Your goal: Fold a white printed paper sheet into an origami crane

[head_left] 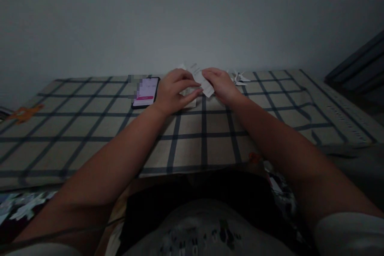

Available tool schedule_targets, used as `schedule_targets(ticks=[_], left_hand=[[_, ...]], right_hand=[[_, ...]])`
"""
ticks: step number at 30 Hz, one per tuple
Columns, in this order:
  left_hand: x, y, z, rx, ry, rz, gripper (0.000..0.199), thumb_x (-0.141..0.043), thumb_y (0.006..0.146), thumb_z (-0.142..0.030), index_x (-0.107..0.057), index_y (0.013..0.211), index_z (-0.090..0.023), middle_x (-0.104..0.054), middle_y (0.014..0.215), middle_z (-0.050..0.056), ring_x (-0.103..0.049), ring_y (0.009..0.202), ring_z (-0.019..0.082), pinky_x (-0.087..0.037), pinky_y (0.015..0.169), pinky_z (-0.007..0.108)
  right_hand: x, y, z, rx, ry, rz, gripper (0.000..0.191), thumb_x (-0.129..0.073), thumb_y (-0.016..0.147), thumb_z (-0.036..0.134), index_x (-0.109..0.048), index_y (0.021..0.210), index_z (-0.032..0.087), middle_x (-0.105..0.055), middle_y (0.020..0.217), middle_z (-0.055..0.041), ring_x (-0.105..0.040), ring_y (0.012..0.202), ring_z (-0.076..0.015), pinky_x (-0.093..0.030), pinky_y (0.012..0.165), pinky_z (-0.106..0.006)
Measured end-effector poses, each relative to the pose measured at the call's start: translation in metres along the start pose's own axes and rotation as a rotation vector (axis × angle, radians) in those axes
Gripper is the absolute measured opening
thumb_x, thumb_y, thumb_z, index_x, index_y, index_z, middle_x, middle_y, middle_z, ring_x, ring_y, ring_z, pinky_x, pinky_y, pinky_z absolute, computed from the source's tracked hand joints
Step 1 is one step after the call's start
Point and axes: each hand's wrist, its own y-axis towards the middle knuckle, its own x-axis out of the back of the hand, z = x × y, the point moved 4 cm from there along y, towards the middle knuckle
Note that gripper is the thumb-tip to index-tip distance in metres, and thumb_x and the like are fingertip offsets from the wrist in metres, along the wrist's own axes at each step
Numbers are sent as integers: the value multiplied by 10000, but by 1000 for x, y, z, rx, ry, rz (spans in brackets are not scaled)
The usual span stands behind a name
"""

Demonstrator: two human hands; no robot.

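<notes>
A small piece of white paper with faint printing (pixel 205 85) is held up between my two hands above the checked cloth. My left hand (pixel 174 90) pinches its left edge between thumb and fingertips. On the other side, my right hand (pixel 221 85) grips the right edge, thumb on top and the other fingers partly hidden. More pale paper (pixel 191 104) lies under my left hand, mostly covered by it. Just behind my right hand sit white folded paper shapes with pointed ends (pixel 240 79).
A phone with a lit screen (pixel 147 93) lies left of my left hand. The checked tablecloth (pixel 186 148) covers the table, which meets a plain wall (pixel 192 16). An orange thing (pixel 25 113) lies at the far left. Dark slats (pixel 357 64) stand at the right.
</notes>
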Motion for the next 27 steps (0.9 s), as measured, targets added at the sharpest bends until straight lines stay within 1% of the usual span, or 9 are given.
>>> schedule_targets(ticks=[3,5,6,8,10,13,17,20,27], left_hand=[[15,3,16,182,-33,-337,231,-716,935,-472,-775,944,-249,-705,1088,80,-642,1039,213,-510,892,311],[18,6,31,365,-184,-430,275,-716,916,-497,-759,987,-235,-719,1125,75,-655,986,191,-519,848,290],[14,7,41,517,-346,-395,313,-680,916,-523,-748,953,-220,-732,1027,70,-670,881,180,-520,771,283],[-1,7,53,797,-634,-142,550,-495,947,-696,-712,889,-194,-728,909,96,-703,804,217,-543,692,317],[-9,4,55,923,-703,25,644,-447,918,-783,-692,869,-189,-721,837,104,-734,810,250,-569,680,333],[-11,3,49,935,-736,114,541,-551,912,-704,-698,914,-183,-727,823,96,-765,857,255,-599,737,330],[-14,3,37,878,-857,171,177,-682,889,-328,-727,958,-171,-755,859,60,-770,853,189,-600,813,282],[-19,1,36,935,-866,240,106,-692,825,-151,-746,917,-160,-751,794,33,-758,792,154,-600,795,248],[-24,-8,42,1104,-726,239,85,-693,886,-198,-748,833,-162,-767,757,47,-694,604,145,-553,592,250]], right_hand=[[4,2,-4,-7,50,16,234,-709,947,433,-713,947,199,-741,902,-26,-678,795,-131,-529,699,-228],[3,1,-4,-17,65,30,230,-711,946,430,-717,952,201,-750,899,-32,-688,807,-140,-544,710,-237],[3,1,-4,-29,57,40,238,-715,945,440,-719,948,202,-750,887,-34,-689,803,-146,-547,704,-242],[2,-1,-4,-62,24,58,252,-723,941,453,-720,919,203,-739,838,-35,-673,750,-151,-533,654,-248],[2,-2,-5,-91,-7,75,243,-728,940,434,-718,874,201,-717,776,-32,-639,673,-147,-497,590,-250],[5,-1,-4,-117,-16,78,202,-716,948,354,-714,822,196,-691,717,-26,-595,596,-135,-451,533,-247],[10,-1,-2,-178,5,94,159,-703,947,263,-731,812,183,-708,719,-33,-596,567,-126,-430,497,-240],[12,-1,-3,-240,-29,143,160,-689,938,190,-739,787,168,-719,704,-36,-611,558,-122,-445,495,-232],[9,-3,-12,-258,-147,210,197,-697,910,154,-695,714,171,-697,669,-19,-604,555,-107,-444,496,-214]])
